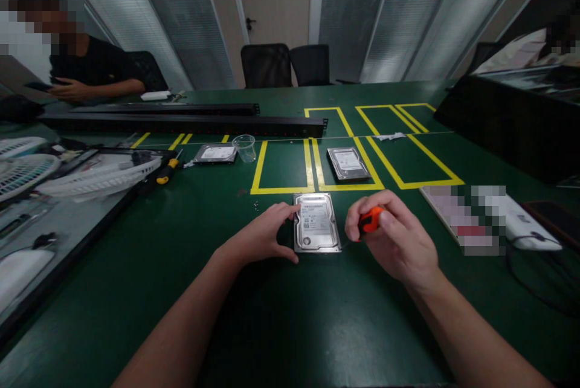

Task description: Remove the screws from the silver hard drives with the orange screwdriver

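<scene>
A silver hard drive [316,222] lies flat on the green table [281,315] just in front of me. My left hand [265,237] grips its left edge, thumb at the near corner and index finger at the far corner. My right hand [392,234] is closed around an orange-handled screwdriver [370,219], just right of the drive. Its tip is hard to see, low by the drive's near right corner.
A second hard drive [348,164] lies in a yellow taped box, a third [216,153] sits left beside a clear plastic cup [245,147]. A yellow-black screwdriver [167,171], white fan grilles [97,173], long black bars [190,124]. Another person sits far left.
</scene>
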Tool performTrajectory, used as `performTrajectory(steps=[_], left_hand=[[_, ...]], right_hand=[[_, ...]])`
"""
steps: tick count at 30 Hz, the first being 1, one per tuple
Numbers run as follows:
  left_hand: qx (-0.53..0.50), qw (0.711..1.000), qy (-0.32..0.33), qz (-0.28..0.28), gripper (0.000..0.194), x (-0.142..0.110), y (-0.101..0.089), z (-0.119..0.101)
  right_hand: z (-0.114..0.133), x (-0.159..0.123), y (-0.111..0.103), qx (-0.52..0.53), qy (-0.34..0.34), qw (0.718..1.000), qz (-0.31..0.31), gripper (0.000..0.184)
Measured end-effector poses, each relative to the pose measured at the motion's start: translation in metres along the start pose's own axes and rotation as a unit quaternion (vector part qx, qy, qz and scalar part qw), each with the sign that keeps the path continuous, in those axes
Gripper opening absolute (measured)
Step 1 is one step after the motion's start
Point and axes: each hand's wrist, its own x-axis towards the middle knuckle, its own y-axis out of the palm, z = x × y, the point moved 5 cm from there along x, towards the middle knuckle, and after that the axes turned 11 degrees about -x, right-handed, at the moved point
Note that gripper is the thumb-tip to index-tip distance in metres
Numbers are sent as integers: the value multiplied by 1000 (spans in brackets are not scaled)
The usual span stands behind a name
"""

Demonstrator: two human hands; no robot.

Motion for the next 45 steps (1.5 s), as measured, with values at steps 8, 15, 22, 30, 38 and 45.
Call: performTrajectory(steps=[8, 15, 22, 30, 38, 45], left_hand=[[-3, 1000, 2, 0, 116, 0, 0, 0], [-2, 1000, -3, -3, 117, 0, 0, 0], [-6, 1000, -8, -3, 115, -1, 0, -3], [-3, 1000, -8, 0, 116, -1, -1, -1], [-1, 1000, -7, -4, 117, -2, -1, -1], [-5, 1000, -10, -2, 115, -2, -1, -2]], right_hand=[[0, -2, 0, -8, -10, 1000, 4, 32], [2, 1, 1, 17, 2, 1000, 16, 16], [1, -3, 3, -1, 0, 1000, 9, 10], [8, 1, 4, 1, 10, 1000, 9, 36], [-1, -8, 4, -5, 6, 999, 47, 18], [4, -5, 6, 21, 11, 999, 45, 41]])
